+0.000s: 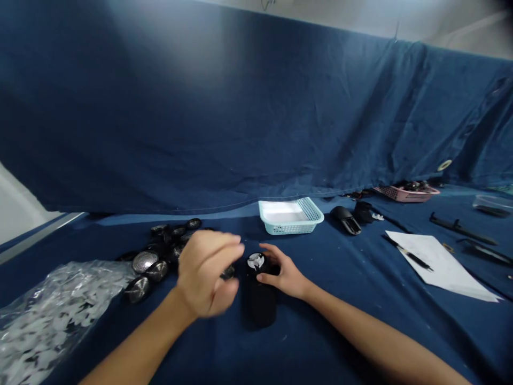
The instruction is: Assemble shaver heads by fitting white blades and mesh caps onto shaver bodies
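Note:
My right hand (pixel 285 272) is curled around the rim of a black round-headed device (pixel 261 305), with its thumb and fingers on either side. A white bladed piece (pixel 255 261) sits in the round top of this device. My left hand (pixel 210 270) is raised just left of it, somewhat blurred. Its fingers are bent, with a gap to the thumb, and nothing shows between them. Behind and left of that hand lies a pile of black round caps (pixel 157 271), one with a silvery mesh face (pixel 145 261). My left hand partly covers the pile.
A clear plastic bag (pixel 60 310) of small white pieces lies at the left. A light blue basket (pixel 290 229) stands beyond my hands. Right of it are a black shell part (pixel 346 220), white paper (pixel 444 270) with a pen (pixel 417 259), and a pink basket (pixel 406 195). A blue curtain (pixel 240 107) hangs behind.

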Available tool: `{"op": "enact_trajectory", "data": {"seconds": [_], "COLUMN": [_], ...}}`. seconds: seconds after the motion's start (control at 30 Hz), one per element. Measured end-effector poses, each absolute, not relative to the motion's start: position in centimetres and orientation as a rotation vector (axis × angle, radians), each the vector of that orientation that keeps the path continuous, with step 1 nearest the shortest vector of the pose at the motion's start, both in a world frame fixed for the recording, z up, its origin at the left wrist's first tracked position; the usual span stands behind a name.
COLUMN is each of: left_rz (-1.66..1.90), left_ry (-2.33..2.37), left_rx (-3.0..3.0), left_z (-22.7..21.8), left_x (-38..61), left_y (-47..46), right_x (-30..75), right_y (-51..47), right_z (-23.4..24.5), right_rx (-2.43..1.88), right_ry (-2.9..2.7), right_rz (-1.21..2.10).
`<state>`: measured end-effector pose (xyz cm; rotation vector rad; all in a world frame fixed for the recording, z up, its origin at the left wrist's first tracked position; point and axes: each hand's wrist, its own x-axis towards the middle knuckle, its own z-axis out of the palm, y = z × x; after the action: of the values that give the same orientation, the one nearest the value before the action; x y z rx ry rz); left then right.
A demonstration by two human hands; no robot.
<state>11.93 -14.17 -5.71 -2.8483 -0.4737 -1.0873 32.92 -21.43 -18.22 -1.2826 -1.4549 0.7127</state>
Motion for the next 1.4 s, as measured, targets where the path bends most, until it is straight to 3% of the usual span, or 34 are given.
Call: {"op": "enact_trajectory", "data": {"seconds": [0.07, 0.23, 0.5, 0.8, 1.1, 1.4], "left_rz": [-0.901, 0.051, 0.354, 0.238, -0.481, -0.657], "left_ry": [-0.476, -0.759, -0.820, -0.859, -0.853, -0.845], "left_rx": [-2.878, -3.057, -3.045, -2.980, -3.375, -3.602], "left_z": [-4.9, -5.2, -8.7, -8.6, -6.2, -6.5], "left_x": [12.2, 12.0, 13.3, 13.1, 13.1, 13.7], "left_y": [-13.5, -11.1, -10.9, -11.0, -10.6, -9.8], "right_x": [32.8, 32.8, 32.8, 32.7, 32.7, 32.8], "right_y": [-21.5, -21.5, -21.5, -21.7, -21.6, -21.7], "right_z": [-18.2, -18.0, -18.1, -18.1, -18.0, -17.8], "right_rx": [-1.276, -1.267, -1.246, -1.229, -1.231, -1.242], "right_ry": [-1.465, -1.464, -1.470, -1.482, -1.488, -1.512], "right_rz": [0.708, 0.719, 0.741, 0.764, 0.784, 0.770]}}
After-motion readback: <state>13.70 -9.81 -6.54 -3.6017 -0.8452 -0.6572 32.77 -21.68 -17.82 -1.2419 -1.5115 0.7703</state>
